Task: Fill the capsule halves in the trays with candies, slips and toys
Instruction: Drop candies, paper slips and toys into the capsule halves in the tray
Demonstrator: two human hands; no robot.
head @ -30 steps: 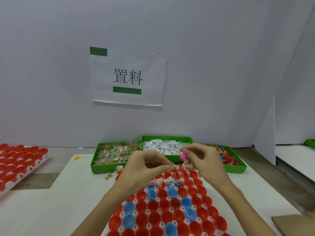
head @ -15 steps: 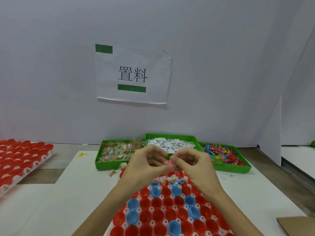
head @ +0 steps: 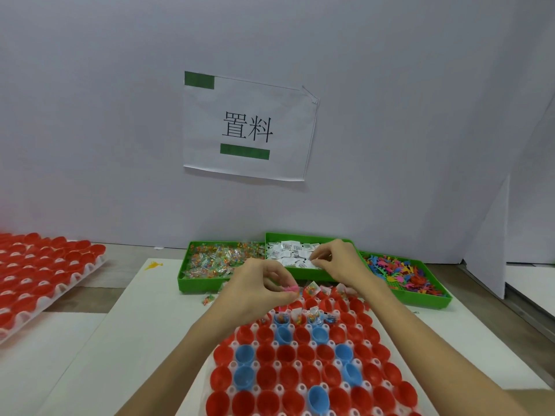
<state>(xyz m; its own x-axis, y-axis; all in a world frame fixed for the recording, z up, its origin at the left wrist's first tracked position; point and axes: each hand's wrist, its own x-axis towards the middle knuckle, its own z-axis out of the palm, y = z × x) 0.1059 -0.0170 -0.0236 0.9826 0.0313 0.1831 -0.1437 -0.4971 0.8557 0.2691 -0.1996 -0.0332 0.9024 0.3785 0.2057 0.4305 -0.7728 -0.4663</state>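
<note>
While the left hand (head: pixel 261 291) pinches a small pink toy (head: pixel 290 289) above the tray (head: pixel 300 364) of capsule halves, the right hand (head: pixel 336 259) reaches into the slips (head: pixel 288 253) bin — fingertips closing on one, I judge. Slips look featherweight and flimsy — best nipped at an edge; the toy seems light and stiff.

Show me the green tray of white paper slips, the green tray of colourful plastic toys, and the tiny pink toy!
green tray of white paper slips (head: pixel 271 237): head view, back rim.
green tray of colourful plastic toys (head: pixel 420 301): head view, front wall.
tiny pink toy (head: pixel 290 287): head view, its middle.
</note>
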